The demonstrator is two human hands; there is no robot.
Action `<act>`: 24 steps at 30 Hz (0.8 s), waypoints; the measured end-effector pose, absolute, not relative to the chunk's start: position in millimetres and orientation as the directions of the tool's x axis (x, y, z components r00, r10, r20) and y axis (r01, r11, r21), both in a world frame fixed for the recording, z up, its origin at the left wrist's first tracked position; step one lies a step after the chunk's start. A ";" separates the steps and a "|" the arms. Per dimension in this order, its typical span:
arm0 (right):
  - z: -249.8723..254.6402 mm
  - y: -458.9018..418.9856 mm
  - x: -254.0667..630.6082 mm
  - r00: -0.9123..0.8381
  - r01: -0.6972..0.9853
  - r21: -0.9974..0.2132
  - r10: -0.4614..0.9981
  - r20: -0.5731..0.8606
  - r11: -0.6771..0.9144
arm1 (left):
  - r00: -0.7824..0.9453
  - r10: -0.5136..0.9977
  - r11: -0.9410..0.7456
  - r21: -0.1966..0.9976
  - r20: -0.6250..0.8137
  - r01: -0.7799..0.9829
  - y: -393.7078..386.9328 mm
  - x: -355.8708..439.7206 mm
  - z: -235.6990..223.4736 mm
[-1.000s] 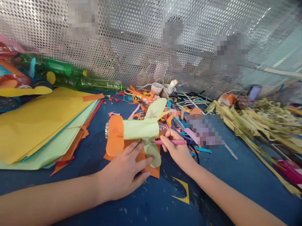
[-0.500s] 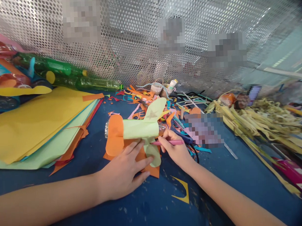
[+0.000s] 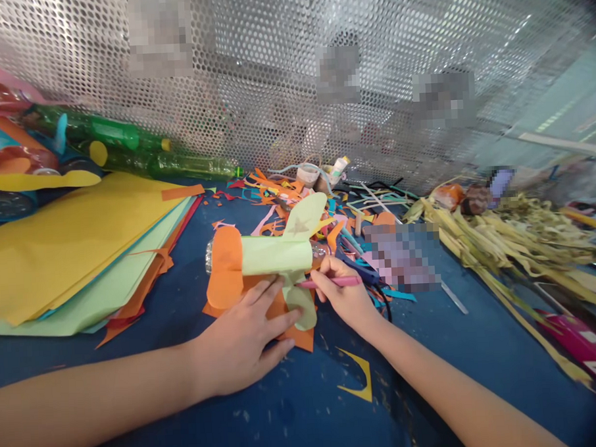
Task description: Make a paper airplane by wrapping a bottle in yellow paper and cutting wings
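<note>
A clear plastic bottle (image 3: 209, 257) lies on its side, wrapped in pale green paper (image 3: 274, 254). An orange paper shape (image 3: 226, 250) with rounded ends crosses it on the left. Toward its right end, one green wing (image 3: 305, 216) with a faint star points away, and another green wing (image 3: 304, 310) points toward me. My left hand (image 3: 239, 345) rests with fingers spread on the near wing and on an orange sheet (image 3: 303, 340) beneath. Pinched in my right hand (image 3: 345, 299) is a pink pen (image 3: 347, 281), its tip at the base of the near wing.
Stacked coloured paper (image 3: 66, 240) lies at left, with green bottles (image 3: 191, 165) behind it. Paper scraps (image 3: 271, 188) spread beyond the wrapped bottle. Dry husks (image 3: 471, 242) and a magenta box (image 3: 577, 343) are at right. A perforated metal screen (image 3: 256, 74) stands behind the blue table (image 3: 316, 420).
</note>
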State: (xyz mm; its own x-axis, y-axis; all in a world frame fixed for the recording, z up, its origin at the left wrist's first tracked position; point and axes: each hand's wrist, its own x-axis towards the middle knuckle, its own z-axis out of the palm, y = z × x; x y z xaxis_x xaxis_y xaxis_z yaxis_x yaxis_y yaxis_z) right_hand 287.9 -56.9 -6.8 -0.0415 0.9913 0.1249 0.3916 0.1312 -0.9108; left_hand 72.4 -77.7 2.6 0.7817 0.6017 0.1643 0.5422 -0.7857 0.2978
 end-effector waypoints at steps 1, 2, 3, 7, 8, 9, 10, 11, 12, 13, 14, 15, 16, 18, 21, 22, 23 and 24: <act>-7.2 -56.7 288.1 -0.040 0.393 -0.910 0.991 0.125 0.131 | 0.780 0.603 -0.785 0.302 0.168 0.541 -77.6 72.5 2.4; -7.5 -56.5 288.2 -0.035 0.396 -0.908 0.991 0.132 0.135 | 0.779 0.604 -0.783 0.305 0.168 0.542 -77.4 72.6 2.2; -7.6 -56.4 288.1 -0.029 0.402 -0.905 0.989 0.142 0.141 | 0.778 0.606 -0.782 0.306 0.165 0.543 -77.2 72.7 1.9; -7.9 -56.1 287.1 -0.010 0.415 -0.895 0.985 0.172 0.160 | 0.778 0.608 -0.779 0.306 0.158 0.547 -77.0 72.6 1.4; -8.1 -56.1 286.9 -0.010 0.413 -0.896 0.985 0.172 0.161 | 0.777 0.608 -0.779 0.307 0.162 0.546 -77.0 72.4 1.3; -8.2 -56.1 286.9 -0.011 0.410 -0.897 0.985 0.173 0.162 | 0.776 0.609 -0.779 0.309 0.167 0.545 -77.1 72.2 1.2; -8.4 -56.2 287.1 -0.012 0.408 -0.898 0.984 0.175 0.165 | 0.774 0.610 -0.779 0.311 0.170 0.545 -77.3 72.0 1.2; -8.5 -56.3 287.3 -0.013 0.407 -0.898 0.984 0.178 0.167 | 0.773 0.610 -0.779 0.311 0.172 0.545 -77.4 71.8 1.1; -8.5 -56.5 287.7 -0.015 0.408 -0.897 0.984 0.179 0.169 | 0.774 0.609 -0.779 0.310 0.173 0.544 -77.6 71.6 1.0; -8.5 -56.7 288.1 -0.016 0.410 -0.895 0.983 0.182 0.172 | 0.775 0.609 -0.780 0.308 0.172 0.545 -77.7 71.5 1.0; -8.4 -56.9 288.4 -0.019 0.414 -0.893 0.983 0.184 0.175 | 0.775 0.609 -0.780 0.305 0.169 0.546 -77.8 71.5 0.9; -8.2 -57.1 288.7 -0.022 0.418 -0.891 0.983 0.183 0.176 | 0.776 0.608 -0.781 0.303 0.166 0.547 -77.8 71.5 0.7; -8.1 -57.2 288.9 -0.024 0.421 -0.890 0.983 0.181 0.175 | 0.777 0.608 -0.781 0.302 0.165 0.547 -77.8 71.6 0.4; -7.9 -57.1 288.9 -0.027 0.413 -0.894 0.984 0.176 0.172 | 0.776 0.607 -0.782 0.302 0.171 0.545 -77.6 72.0 -0.3; -7.7 -56.5 288.6 -0.025 0.385 -0.908 0.986 0.166 0.162 | 0.772 0.605 -0.786 0.304 0.196 0.539 -77.5 72.2 -1.5; -7.7 -56.3 288.5 -0.025 0.383 -0.910 0.987 0.160 0.157 | 0.771 0.604 -0.787 0.303 0.199 0.538 -77.6 72.2 -1.7; -7.6 -56.3 288.5 -0.026 0.386 -0.910 0.988 0.153 0.151 | 0.772 0.603 -0.787 0.302 0.200 0.537 -77.6 72.1 -1.8; -7.6 -56.4 288.6 -0.026 0.391 -0.909 0.989 0.145 0.144 | 0.773 0.603 -0.788 0.302 0.198 0.537 -77.6 72.0 -1.7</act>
State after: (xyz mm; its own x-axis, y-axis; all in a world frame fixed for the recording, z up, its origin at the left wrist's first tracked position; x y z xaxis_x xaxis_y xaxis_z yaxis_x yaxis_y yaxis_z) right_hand 288.6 -56.4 -7.6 -0.0256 0.9891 0.1453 0.3911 0.1436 -0.9091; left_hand 72.0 -77.6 -1.7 0.7729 0.6028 0.1984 0.5368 -0.7877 0.3022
